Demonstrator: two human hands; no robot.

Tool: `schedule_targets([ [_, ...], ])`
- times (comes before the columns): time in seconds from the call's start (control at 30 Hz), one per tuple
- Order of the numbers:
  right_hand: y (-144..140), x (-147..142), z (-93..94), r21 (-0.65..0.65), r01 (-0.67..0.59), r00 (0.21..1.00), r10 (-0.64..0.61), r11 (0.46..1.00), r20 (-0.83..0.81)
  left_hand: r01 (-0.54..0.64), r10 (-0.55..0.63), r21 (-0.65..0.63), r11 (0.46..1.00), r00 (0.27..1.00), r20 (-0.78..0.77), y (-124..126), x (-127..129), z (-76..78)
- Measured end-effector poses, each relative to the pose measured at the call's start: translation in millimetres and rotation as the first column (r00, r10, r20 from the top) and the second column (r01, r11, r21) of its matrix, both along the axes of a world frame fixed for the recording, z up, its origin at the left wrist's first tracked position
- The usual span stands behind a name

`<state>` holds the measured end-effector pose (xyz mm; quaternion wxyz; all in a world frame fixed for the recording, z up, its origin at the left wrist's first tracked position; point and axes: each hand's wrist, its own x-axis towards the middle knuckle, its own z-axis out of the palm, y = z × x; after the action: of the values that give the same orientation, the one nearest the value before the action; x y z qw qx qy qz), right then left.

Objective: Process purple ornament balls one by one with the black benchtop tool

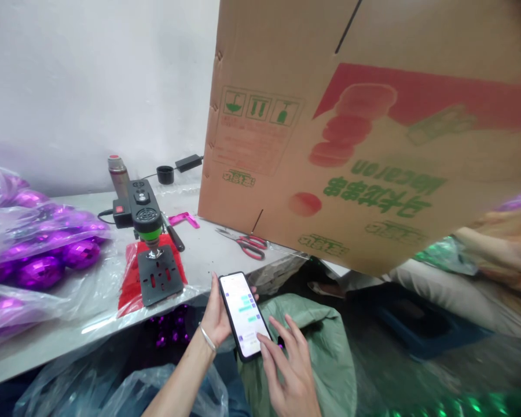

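Observation:
A smartphone (244, 315) in a black case, its lit screen showing a chat, tilts up in front of the table edge. My left hand (216, 315), with a bracelet on the wrist, is closed around the phone's left side, and fingertips show at its right edge. Over the lower right of the screen is my right hand (289, 365), fingers apart, holding nothing; a fingertip is at the glass, and I cannot tell if it touches. Below the phone lies green fabric (330, 347).
A large printed cardboard box (269, 145) stands on the table (91, 315). Scissors (245, 242), a black drill-like device (145, 211) on a stand, a thermos (118, 174) and bagged purple ornaments (41, 269) are on the tabletop. Another person's leg (464, 292) shows at right.

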<state>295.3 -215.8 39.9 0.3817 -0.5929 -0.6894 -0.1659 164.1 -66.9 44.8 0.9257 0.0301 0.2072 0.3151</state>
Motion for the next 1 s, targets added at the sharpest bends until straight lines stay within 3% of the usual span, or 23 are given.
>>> schedule_targets([
  [0.37,4,-10,1.7,-0.022,-0.061,0.997,0.062,0.998,0.042,-0.011,0.011,-0.052,0.999,1.000,-0.008,-2,1,4.4],
  [0.6,3,-12,-6.9,-0.050,-0.090,0.994,0.086,0.995,-0.070,-0.007,0.006,-0.038,0.999,1.000,-0.020,-3,1,6.8],
  [0.8,-5,2,-17.0,-0.026,0.000,0.962,-0.007,1.000,-0.272,-0.023,0.021,-0.041,0.999,0.999,-0.043,-3,1,7.2],
  [0.9,-12,12,-25.4,-0.139,0.032,0.835,-0.103,0.990,-0.540,-0.026,0.023,-0.046,0.999,0.998,-0.064,-3,2,10.6],
  [0.93,-13,14,-27.5,-0.194,0.030,0.743,-0.151,0.981,-0.652,-0.029,0.025,-0.049,0.998,0.997,-0.075,-3,2,12.1],
  [1.0,-13,16,-30.1,-0.273,-0.005,0.471,-0.238,0.962,-0.849,-0.036,0.031,-0.052,0.998,0.995,-0.093,-3,3,15.0],
])
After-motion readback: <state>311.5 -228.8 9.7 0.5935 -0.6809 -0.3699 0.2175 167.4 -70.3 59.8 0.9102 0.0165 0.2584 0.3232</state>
